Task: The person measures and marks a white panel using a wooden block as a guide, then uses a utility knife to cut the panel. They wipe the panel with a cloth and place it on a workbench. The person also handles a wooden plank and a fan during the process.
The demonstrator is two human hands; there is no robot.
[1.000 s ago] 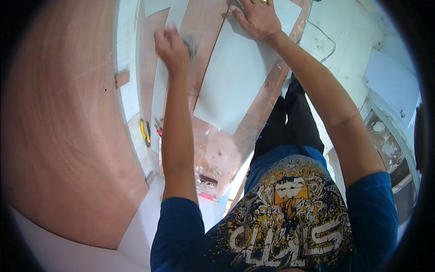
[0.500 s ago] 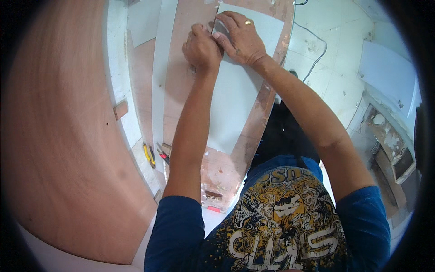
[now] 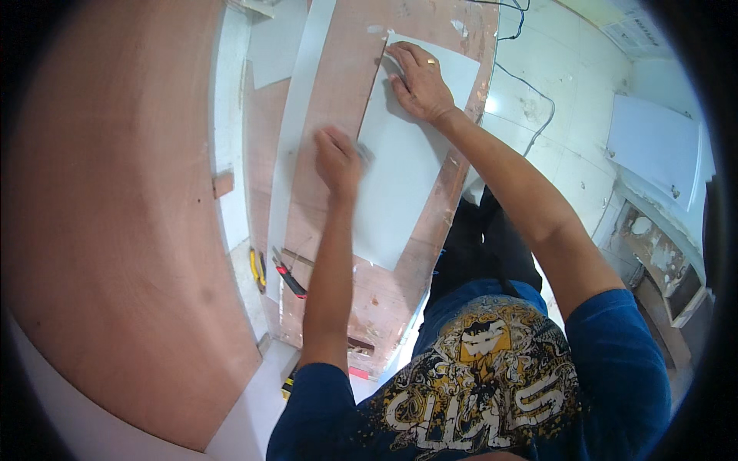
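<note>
A white rectangular panel [image 3: 407, 196] lies on the long wooden worktop [image 3: 338, 77]. My right hand [image 3: 421, 86] rests on the panel's far part, fingers extended toward its left edge, a ring on one finger. At the panel's left edge, about midway down, is my left hand [image 3: 338, 163], closed and slightly smeared by motion. A greyish blur shows beside its fingers, and what it grips cannot be made out. A red and black utility knife [image 3: 289, 275] lies near my left forearm, on the worktop.
Yellow-handled pliers [image 3: 257, 269] lie left of the knife. A long white strip [image 3: 296, 115] runs along the worktop's left part. A large brown wooden sheet [image 3: 115, 215] fills the left side. On the right, a dark cable [image 3: 550, 115] crosses the tiled floor [image 3: 573, 146].
My left hand has moved nearer along the panel's left edge, away from my right hand. The right hand stays on the panel's far part. The whole view has shifted slightly.
</note>
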